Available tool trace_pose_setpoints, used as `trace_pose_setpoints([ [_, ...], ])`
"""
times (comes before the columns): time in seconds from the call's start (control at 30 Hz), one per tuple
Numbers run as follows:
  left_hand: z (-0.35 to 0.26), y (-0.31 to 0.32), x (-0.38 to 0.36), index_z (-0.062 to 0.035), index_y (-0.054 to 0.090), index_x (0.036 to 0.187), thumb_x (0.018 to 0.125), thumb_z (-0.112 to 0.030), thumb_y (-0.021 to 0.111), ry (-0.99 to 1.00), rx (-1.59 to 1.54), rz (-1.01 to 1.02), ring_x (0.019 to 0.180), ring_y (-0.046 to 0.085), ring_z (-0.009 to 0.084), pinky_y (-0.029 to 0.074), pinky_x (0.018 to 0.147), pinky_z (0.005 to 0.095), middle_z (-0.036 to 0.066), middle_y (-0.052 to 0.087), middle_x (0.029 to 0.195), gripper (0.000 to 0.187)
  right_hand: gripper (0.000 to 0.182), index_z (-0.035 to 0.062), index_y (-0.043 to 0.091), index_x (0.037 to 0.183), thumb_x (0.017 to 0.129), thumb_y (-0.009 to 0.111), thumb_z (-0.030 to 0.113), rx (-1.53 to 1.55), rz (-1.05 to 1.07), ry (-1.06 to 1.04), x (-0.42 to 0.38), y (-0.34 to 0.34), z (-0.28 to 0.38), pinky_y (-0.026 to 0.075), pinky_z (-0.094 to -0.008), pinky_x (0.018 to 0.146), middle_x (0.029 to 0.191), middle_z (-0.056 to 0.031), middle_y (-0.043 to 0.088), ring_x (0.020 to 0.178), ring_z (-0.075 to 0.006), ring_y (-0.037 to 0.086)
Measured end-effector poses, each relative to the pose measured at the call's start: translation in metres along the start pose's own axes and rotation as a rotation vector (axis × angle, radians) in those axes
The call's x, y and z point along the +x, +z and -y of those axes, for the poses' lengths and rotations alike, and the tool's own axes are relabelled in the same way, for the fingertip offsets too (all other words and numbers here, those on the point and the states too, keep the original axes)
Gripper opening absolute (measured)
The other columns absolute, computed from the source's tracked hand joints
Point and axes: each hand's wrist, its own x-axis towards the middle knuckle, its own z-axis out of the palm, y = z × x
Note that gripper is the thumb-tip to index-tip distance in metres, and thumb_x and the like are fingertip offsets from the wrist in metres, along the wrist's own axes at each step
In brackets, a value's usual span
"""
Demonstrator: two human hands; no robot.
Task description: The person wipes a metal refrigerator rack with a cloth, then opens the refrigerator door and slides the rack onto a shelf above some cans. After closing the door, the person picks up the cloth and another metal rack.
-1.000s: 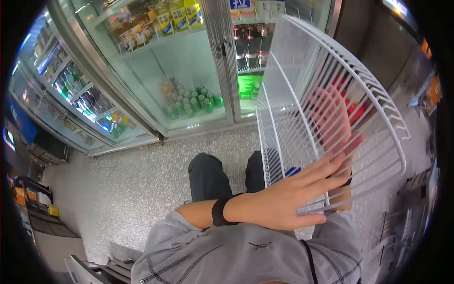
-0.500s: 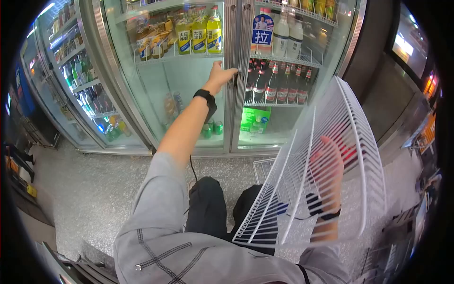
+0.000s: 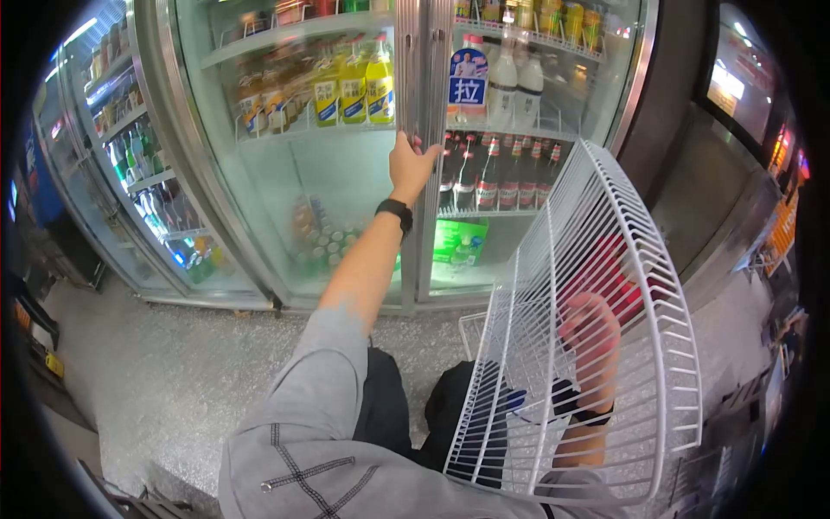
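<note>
My left hand [image 3: 411, 169] is at the metal frame [image 3: 421, 78] where the two glass fridge doors meet. Its fingers are curled on the door edge, with the thumb pointing right. A white wire shelf [image 3: 545, 346] stands tilted on my right side, over my right leg. Behind its wires shows my right hand [image 3: 595, 333], fingers bent and closed against the shelf; the exact grip is partly hidden. Through the left glass door [image 3: 285, 186] I see yellow bottles [image 3: 353, 86] on a shelf and several cans [image 3: 328, 246] lower down.
Dark bottles with red caps [image 3: 488, 177] and white bottles [image 3: 503, 86] fill shelves behind the right door. A green pack [image 3: 460, 242] sits at its bottom. Something red [image 3: 614, 277] lies beyond the wire shelf. More fridges [image 3: 143, 147] stand left, above a speckled floor [image 3: 173, 363].
My left hand has shifted in its place at the door frame, fingers now closer against it. The wire shelf has turned slightly and sits a little lower, with my right hand behind it.
</note>
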Motion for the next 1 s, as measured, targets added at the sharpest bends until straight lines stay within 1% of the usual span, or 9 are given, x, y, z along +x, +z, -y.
trace_pose_setpoints([
  [0.17, -0.031, -0.064, -0.071, -0.0027, 0.050, 0.080, 0.075, -0.025, 0.081, 0.057, -0.106, -0.086, 0.057, 0.045, 0.0109, 0.041, 0.053, 0.0290, 0.001, 0.050, 0.063, 0.039, 0.104, -0.0004, 0.059, 0.113, 0.061, 0.059, 0.090, -0.043, -0.047, 0.019, 0.001, -0.007, -0.008, 0.036, -0.0169, 0.061, 0.077, 0.0022, 0.061, 0.069, -0.0032, 0.054],
  [0.33, -0.057, -0.156, -0.140, -0.0040, 0.047, 0.079, 0.078, -0.026, 0.081, 0.003, -0.069, -0.154, 0.059, 0.038, 0.0043, 0.033, 0.050, 0.0232, -0.003, 0.044, 0.065, 0.041, 0.098, 0.0016, 0.059, 0.111, 0.057, 0.070, 0.083, 0.018, 0.021, 0.039, -0.007, -0.004, -0.003, 0.036, -0.0166, 0.063, 0.077, 0.0033, 0.059, 0.071, -0.0035, 0.054],
  [0.5, -0.080, -0.243, -0.192, -0.0057, 0.047, 0.089, 0.084, -0.008, 0.076, -0.017, -0.099, -0.207, 0.059, 0.036, 0.0015, 0.045, 0.067, 0.0180, -0.009, 0.031, 0.065, 0.029, 0.100, 0.0018, 0.057, 0.110, 0.051, 0.078, 0.079, 0.046, 0.152, 0.062, -0.014, 0.005, 0.003, 0.043, -0.0189, 0.068, 0.082, 0.0017, 0.061, 0.079, -0.0067, 0.059],
  [0.6, -0.087, -0.288, -0.208, -0.0059, 0.047, 0.093, 0.086, -0.001, 0.072, -0.002, -0.155, -0.246, 0.061, 0.036, 0.0015, 0.047, 0.081, 0.0204, -0.009, 0.029, 0.066, 0.027, 0.092, 0.0026, 0.054, 0.111, 0.062, 0.071, 0.079, -0.052, 0.242, -0.013, -0.014, 0.025, 0.001, 0.044, -0.0175, 0.069, 0.082, 0.0031, 0.057, 0.080, -0.0052, 0.058],
  [0.67, -0.088, -0.313, -0.216, -0.0061, 0.046, 0.093, 0.083, -0.002, 0.075, -0.019, -0.142, -0.289, 0.061, 0.038, 0.0008, 0.047, 0.075, 0.0185, -0.009, 0.028, 0.067, 0.031, 0.058, 0.0033, 0.057, 0.113, 0.073, 0.082, 0.038, 0.212, 0.381, 0.150, -0.005, 0.023, -0.008, 0.044, -0.0203, 0.069, 0.087, -0.0013, 0.058, 0.078, -0.0080, 0.057],
  [0.7, -0.088, -0.325, -0.219, -0.0062, 0.046, 0.093, 0.082, -0.002, 0.077, -0.028, -0.137, -0.310, 0.061, 0.040, 0.0004, 0.047, 0.072, 0.0176, -0.009, 0.028, 0.068, 0.033, 0.053, 0.0034, 0.056, 0.113, 0.075, 0.080, 0.031, 0.119, 0.384, 0.055, -0.009, 0.038, -0.006, 0.044, -0.0198, 0.069, 0.087, -0.0010, 0.058, 0.078, -0.0074, 0.056],
  [0.83, -0.088, -0.374, -0.231, -0.0066, 0.046, 0.096, 0.082, -0.001, 0.074, -0.053, -0.078, -0.292, 0.061, 0.039, 0.0016, 0.053, 0.088, 0.0291, -0.008, 0.029, 0.068, 0.032, 0.049, 0.0041, 0.053, 0.121, 0.077, 0.074, 0.008, 0.247, 0.541, 0.056, -0.008, 0.065, -0.008, 0.046, -0.0187, 0.070, 0.091, 0.0010, 0.054, 0.082, -0.0060, 0.054],
  [0.9, -0.087, -0.392, -0.234, -0.0065, 0.046, 0.096, 0.083, -0.002, 0.074, -0.078, -0.051, -0.297, 0.061, 0.039, 0.0018, 0.053, 0.089, 0.0306, -0.008, 0.030, 0.068, 0.031, 0.050, 0.0033, 0.052, 0.122, 0.077, 0.073, 0.005, 0.125, 0.455, 0.070, -0.013, 0.081, -0.006, 0.050, -0.0202, 0.071, 0.092, 0.0013, 0.055, 0.081, -0.0062, 0.056],
  [1.0, -0.075, -0.424, -0.240, -0.0041, 0.047, 0.107, 0.084, -0.008, 0.076, -0.083, -0.066, -0.282, 0.069, 0.047, 0.0047, 0.050, 0.085, 0.0274, -0.006, 0.034, 0.073, 0.037, 0.057, 0.0041, 0.054, 0.125, 0.073, 0.077, 0.007, -0.150, 0.530, -0.003, -0.008, 0.092, -0.021, 0.041, -0.0161, 0.067, 0.092, 0.0033, 0.051, 0.076, -0.0040, 0.049],
])
